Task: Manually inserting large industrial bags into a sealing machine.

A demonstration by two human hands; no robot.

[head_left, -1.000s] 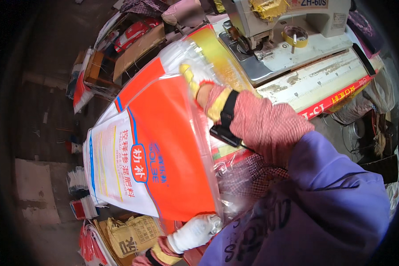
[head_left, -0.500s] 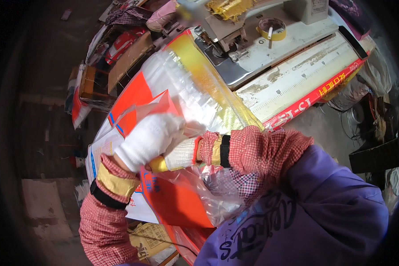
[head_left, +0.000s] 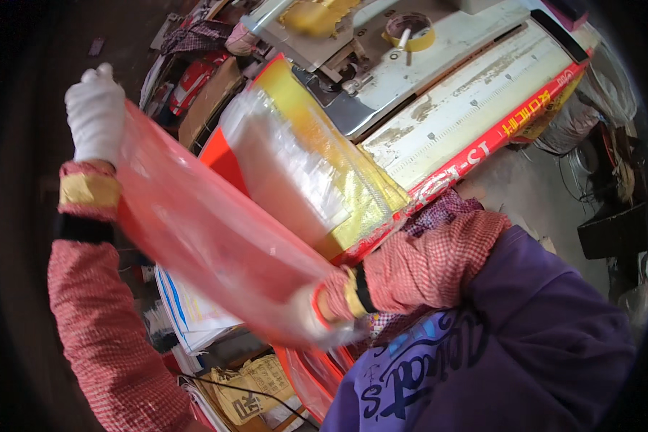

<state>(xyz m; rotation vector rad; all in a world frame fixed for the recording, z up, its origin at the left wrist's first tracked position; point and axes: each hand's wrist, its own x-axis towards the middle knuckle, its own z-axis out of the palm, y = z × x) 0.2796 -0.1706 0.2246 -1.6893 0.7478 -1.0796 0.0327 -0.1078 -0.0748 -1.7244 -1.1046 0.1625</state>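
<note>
A long red plastic sack with see-through film (head_left: 209, 209) stretches slantwise between my gloved hands, blurred by motion. At the upper left, my left hand (head_left: 96, 119) is closed in a fist on one end of it. Low in the middle, my right hand (head_left: 308, 313) has the other end; its fingers are smeared and partly behind the film. Beyond the sack lies a stack of yellow and see-through woven bags (head_left: 295, 144), close to the sewing machine (head_left: 324, 39). White printed sacks (head_left: 194, 306) lie below the stretched one.
On the machine's table (head_left: 439, 101) rests a roll of yellow tape (head_left: 410, 34). A black strip (head_left: 559, 36) lies at its far right corner, and a red printed band (head_left: 475, 155) covers its front edge. A cardboard piece (head_left: 209, 101) stands at the back left. Brown paper sacks (head_left: 248, 389) lie below.
My hands have moved apart from each other. The left swung out to the upper left and the right came down, drawing the red sack off the pile and out lengthwise.
</note>
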